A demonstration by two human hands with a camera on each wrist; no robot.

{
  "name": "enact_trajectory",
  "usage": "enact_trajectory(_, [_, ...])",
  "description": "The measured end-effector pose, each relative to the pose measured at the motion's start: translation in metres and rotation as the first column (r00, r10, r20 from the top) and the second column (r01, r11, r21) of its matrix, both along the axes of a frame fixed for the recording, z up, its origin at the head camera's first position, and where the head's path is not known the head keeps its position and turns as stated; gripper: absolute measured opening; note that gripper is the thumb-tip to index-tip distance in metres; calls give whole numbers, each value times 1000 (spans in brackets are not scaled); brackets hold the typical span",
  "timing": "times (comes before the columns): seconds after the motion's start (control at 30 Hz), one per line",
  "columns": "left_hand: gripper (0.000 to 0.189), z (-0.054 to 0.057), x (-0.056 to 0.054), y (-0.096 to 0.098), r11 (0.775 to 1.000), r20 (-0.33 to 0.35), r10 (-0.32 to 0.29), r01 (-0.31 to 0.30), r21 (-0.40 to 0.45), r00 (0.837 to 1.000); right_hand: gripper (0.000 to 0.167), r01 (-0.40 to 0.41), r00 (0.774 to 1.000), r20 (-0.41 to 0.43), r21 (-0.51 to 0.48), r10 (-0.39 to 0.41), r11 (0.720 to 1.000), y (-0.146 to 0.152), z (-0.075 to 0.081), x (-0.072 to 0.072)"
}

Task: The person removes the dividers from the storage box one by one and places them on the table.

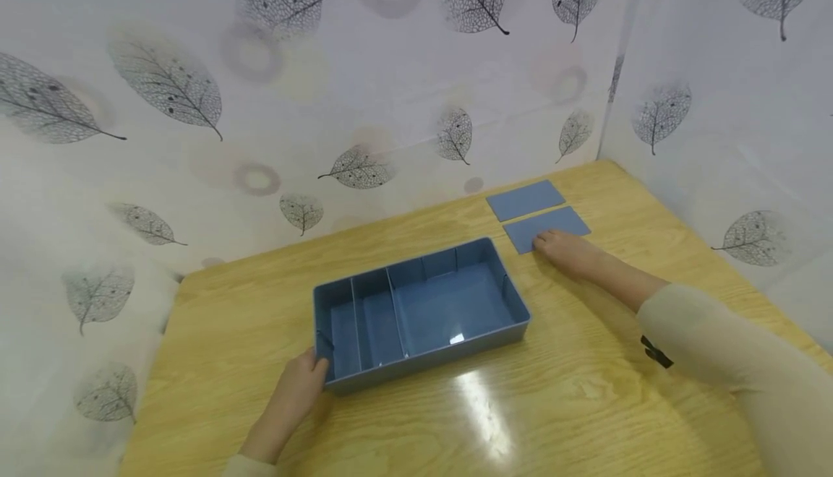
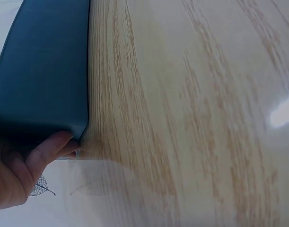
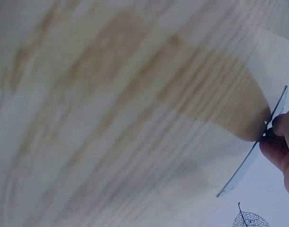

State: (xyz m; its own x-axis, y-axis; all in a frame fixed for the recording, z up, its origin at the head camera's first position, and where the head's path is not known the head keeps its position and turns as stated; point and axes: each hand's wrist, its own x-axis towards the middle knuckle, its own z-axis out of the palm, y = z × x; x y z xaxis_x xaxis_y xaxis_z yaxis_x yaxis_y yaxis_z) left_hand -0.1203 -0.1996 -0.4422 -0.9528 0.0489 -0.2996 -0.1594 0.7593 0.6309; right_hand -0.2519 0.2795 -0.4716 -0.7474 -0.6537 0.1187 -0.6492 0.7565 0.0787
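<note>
Left hand (image 1: 299,383) gripped the blue tray (image 1: 442,355), two dividers (image 1: 396,314) fitted; right of it, right hand (image 1: 565,253) pinched one of two unfitted panels (image 1: 542,223).

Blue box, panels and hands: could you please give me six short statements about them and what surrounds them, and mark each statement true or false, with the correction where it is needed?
1. The left hand grips the box at its near left corner. True.
2. The right hand is inside the box. False: the right hand holds the near panel, outside the box.
3. Two dividers stand inside the box. True.
4. The widest space in the box is at the picture's left. False: the widest space is at the picture's right.
5. Three loose panels are in view. False: there are two, the near panel and the far panel.
6. The backdrop behind the table shows leaves. True.
</note>
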Motion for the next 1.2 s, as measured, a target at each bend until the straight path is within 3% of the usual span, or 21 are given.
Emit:
enact_trajectory(0.13, [29, -1, 1, 0, 1000, -9, -6, 6, -9, 1000, 23, 19, 998, 51, 13, -20, 1000, 0, 2, 0])
enact_trajectory(0.43, [28, -3, 0, 0, 1000, 23, -10, 10, -9, 1000, 20, 78, 994, 74, 46, -81, 996, 1, 4, -4])
enact_trajectory(0.6, [28, -2, 0, 0, 1000, 23, -20, 20, -6, 1000, 12, 113, 991, 67, 62, -117, 992, -1, 14, -4])
enact_trajectory(0.73, [30, 0, -1, 0, 1000, 27, -26, 26, -12, 999, 17, 105, 994, 35, 41, -106, 994, -8, 26, 0])
enact_trajectory(1.0, [28, 0, -2, -2, 999, 9, -39, 39, -16, 999, 8, 2, 1000, 9, -40, -1, 999, -27, 49, 8])
enact_trajectory(1.1, [28, -1, -3, -3, 999, 8, -43, 43, -15, 999, 5, -73, 996, -57, -67, 69, 995, -32, 53, 11])
enact_trajectory(1.2, [29, -1, -3, -3, 999, 4, -48, 48, -15, 999, 8, -170, 974, -167, -79, 155, 982, -37, 56, 13])
